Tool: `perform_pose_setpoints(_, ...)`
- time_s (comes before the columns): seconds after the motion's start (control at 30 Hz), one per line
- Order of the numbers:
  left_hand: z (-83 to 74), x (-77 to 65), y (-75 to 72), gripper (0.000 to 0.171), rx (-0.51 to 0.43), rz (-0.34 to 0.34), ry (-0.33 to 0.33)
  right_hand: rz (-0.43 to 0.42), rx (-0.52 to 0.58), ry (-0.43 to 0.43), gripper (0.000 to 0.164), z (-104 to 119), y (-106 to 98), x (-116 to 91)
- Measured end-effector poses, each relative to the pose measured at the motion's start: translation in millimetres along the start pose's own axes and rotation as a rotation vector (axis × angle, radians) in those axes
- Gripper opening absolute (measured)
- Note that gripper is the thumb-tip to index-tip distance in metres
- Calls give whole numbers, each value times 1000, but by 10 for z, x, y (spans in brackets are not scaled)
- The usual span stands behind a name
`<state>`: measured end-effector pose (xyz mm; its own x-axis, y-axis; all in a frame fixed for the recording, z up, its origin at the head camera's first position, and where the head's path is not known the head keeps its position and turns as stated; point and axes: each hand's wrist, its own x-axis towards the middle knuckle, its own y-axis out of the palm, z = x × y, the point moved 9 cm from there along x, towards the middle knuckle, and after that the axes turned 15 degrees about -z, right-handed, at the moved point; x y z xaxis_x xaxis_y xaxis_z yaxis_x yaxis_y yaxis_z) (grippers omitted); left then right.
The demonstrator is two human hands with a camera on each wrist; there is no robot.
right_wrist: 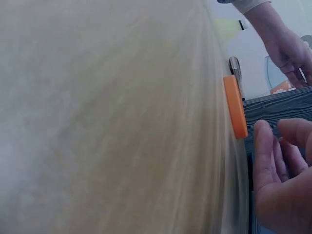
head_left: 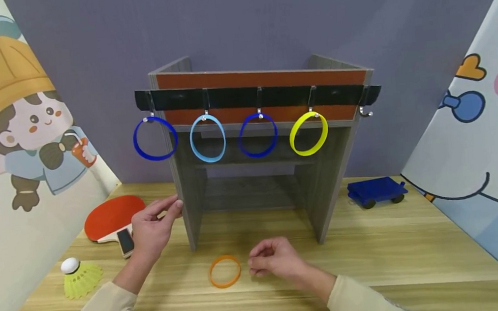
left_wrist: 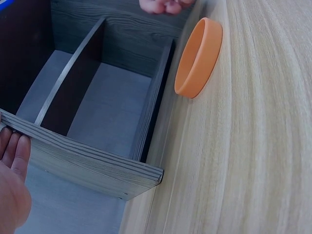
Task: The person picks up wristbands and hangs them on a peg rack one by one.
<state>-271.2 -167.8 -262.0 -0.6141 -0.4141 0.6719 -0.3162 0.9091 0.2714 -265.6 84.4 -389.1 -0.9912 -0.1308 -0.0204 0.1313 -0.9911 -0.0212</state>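
An orange wristband (head_left: 225, 271) lies flat on the wooden table, in front of a small grey shelf unit (head_left: 180, 181). Just right of the band, apart from it, is my right hand (head_left: 280, 259), its fingers loosely curled around nothing. My left hand (head_left: 155, 228) pinches the front edge of the unit's left side panel (left_wrist: 83, 153). From hooks on a black bar (head_left: 230, 97) across the unit's top hang a dark blue band (head_left: 157, 157), a light blue band (head_left: 209, 159), another dark blue band (head_left: 260, 154) and a yellow band (head_left: 310, 151). The rightmost hook (head_left: 365, 112) carries no band.
Left of the unit lie a red table tennis paddle (head_left: 114, 216) and a yellow shuttlecock (head_left: 82, 279). A blue toy cart (head_left: 376, 191) stands on the right. A grey wall (head_left: 255, 21) rises behind, with printed panels at both sides.
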Motion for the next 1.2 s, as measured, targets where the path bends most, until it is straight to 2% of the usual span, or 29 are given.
perform_pose_setpoints(0.23, 17, 0, 1, 17, -4, -3, -4, 2, -77, 25, 15, -96, 78, 76)
perform_pose_setpoints(0.57, 17, -2, -38, 18, -15, -9, -19, 9, -215, 112, 13, -139, 195, 167)
perform_pose_setpoints(0.87, 15, -14, -5, 17, -2, 9, -14, -12, -251, 125, 13, -107, 243, 196)
perform_pose_setpoints(1.2, 8, -14, 2, 18, -5, 17, -13, -44, -351, 98, 13, -120, 280, 214)
